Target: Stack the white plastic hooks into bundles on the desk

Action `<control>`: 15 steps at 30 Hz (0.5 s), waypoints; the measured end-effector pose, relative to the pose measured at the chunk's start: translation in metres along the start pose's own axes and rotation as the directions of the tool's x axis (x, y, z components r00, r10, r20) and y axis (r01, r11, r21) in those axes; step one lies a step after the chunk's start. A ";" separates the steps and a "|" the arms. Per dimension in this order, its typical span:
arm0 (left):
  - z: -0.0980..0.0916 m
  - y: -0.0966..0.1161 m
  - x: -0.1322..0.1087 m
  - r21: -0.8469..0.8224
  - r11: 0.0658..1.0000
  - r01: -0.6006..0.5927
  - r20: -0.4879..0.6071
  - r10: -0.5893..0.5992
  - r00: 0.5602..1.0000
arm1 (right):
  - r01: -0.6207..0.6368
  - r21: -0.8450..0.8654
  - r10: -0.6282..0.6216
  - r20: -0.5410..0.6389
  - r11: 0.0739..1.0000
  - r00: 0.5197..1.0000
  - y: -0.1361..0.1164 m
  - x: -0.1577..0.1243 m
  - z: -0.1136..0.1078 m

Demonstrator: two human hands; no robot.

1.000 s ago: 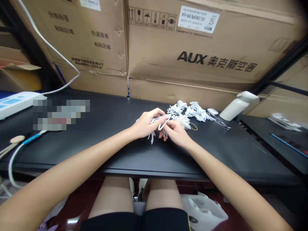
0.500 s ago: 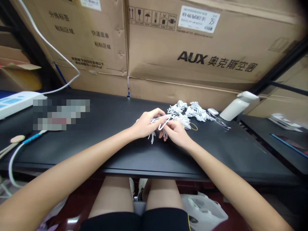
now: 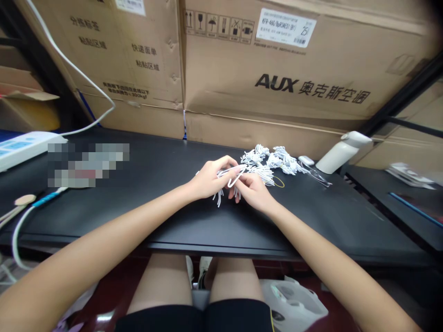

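My left hand (image 3: 208, 180) is closed around a bundle of thin white cords (image 3: 218, 197), whose loose ends hang below the fingers. My right hand (image 3: 258, 192) meets it from the right, its thumb and fingers pinched on the same cords. One strand bends into a narrow loop between the two thumbs. Fingers hide most of the bundle's middle. Right behind the hands lie several more white cord bundles (image 3: 261, 175) in a heap, with a thin yellow band (image 3: 283, 182) at its edge.
Both hands are above a black tabletop (image 3: 214, 233). A white bottle (image 3: 341, 154) leans at the back right, near a small white case (image 3: 306, 160) and dark thin-handled scissors or glasses (image 3: 320, 177). Large cardboard boxes (image 3: 277, 101) wall the back. A power strip (image 3: 27, 147) sits left.
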State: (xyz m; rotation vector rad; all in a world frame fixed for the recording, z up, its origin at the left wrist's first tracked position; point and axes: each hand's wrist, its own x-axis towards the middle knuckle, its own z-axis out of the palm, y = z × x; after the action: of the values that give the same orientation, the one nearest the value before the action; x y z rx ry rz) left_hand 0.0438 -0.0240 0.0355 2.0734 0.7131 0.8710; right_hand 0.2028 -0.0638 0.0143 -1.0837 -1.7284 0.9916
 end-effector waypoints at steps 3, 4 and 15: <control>0.000 0.000 0.000 0.011 1.000 0.000 0.003 0.000 1.000 | 0.006 -0.007 -0.006 0.002 1.000 1.000 0.001 0.000 0.000; 0.000 0.000 0.000 0.016 1.000 -0.002 0.000 0.002 1.000 | 0.009 -0.008 -0.009 0.002 1.000 1.000 0.001 0.000 0.000; -0.001 0.000 0.000 0.084 0.996 -0.025 0.001 0.025 1.000 | 0.008 -0.018 -0.008 0.000 1.000 1.000 0.001 0.000 0.000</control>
State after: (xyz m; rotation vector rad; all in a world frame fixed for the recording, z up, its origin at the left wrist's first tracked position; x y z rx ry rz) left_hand 0.0427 -0.0233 0.0357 2.1612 0.7365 0.8688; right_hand 0.2030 -0.0636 0.0137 -1.0877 -1.7438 0.9729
